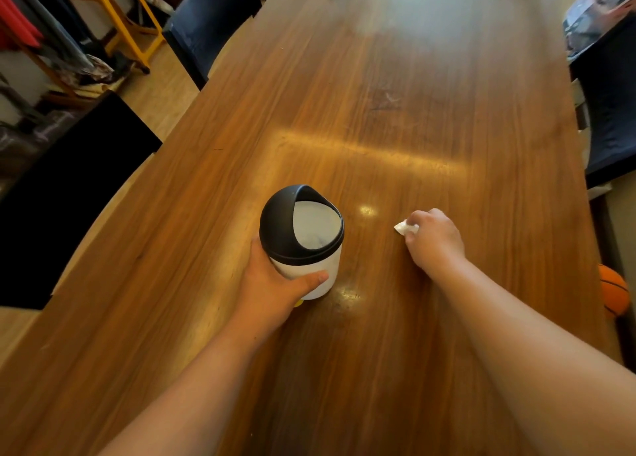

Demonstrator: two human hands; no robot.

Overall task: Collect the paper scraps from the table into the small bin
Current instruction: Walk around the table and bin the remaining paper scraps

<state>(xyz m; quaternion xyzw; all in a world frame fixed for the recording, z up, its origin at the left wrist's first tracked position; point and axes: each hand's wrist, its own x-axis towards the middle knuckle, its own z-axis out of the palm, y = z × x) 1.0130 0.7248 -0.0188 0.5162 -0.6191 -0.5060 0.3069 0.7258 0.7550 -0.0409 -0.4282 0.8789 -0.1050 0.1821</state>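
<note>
A small white bin point(306, 273) with a black domed swing lid stands on the wooden table point(395, 94); its lid opening faces up and to the right. My left hand point(275, 287) wraps the bin's lower body, thumb across the front. To the bin's right, my right hand point(433, 238) rests low on the tabletop, its fingers pinched on a white paper scrap point(404, 228) that sticks out to the left. A bit of yellow shows under the bin's base by my left palm.
Dark chairs stand along the left edge point(210, 25) and the right edge point(609, 111) of the table. An orange ball point(614, 293) lies on the floor at the right. A yellow trolley point(120, 14) stands at the far left.
</note>
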